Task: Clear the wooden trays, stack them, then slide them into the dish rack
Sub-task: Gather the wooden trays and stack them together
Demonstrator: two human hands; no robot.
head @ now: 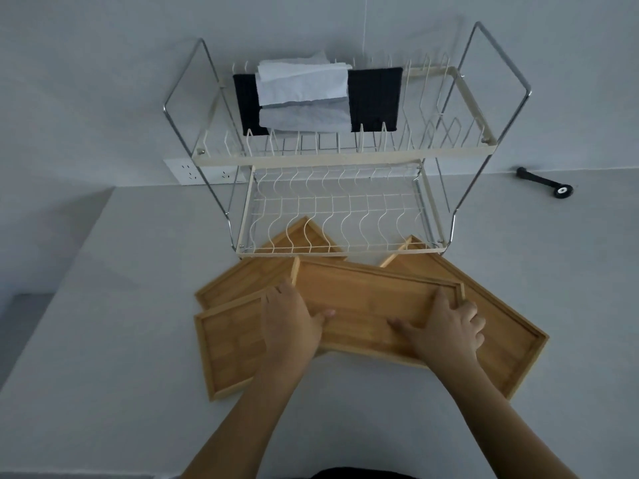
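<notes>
Several empty wooden trays lie fanned out and overlapping on the white counter in front of the dish rack point(332, 157). The top tray point(366, 299) lies crosswise over the others. My left hand point(294, 323) grips its left end and my right hand point(446, 326) grips its right end, thumbs inside the rim. Under it, one tray point(228, 347) sticks out to the front left. Another tray point(249, 274) points to the back left, its far corner under the rack's lower shelf point(339, 216). A further tray point(511, 344) reaches to the right.
The rack's upper shelf carries a black cloth point(375, 98) and white paper towels point(304, 84). A wall socket strip point(200, 171) sits behind the rack on the left. A black tool with a small wheel point(546, 183) lies at the back right. The counter's left edge drops off.
</notes>
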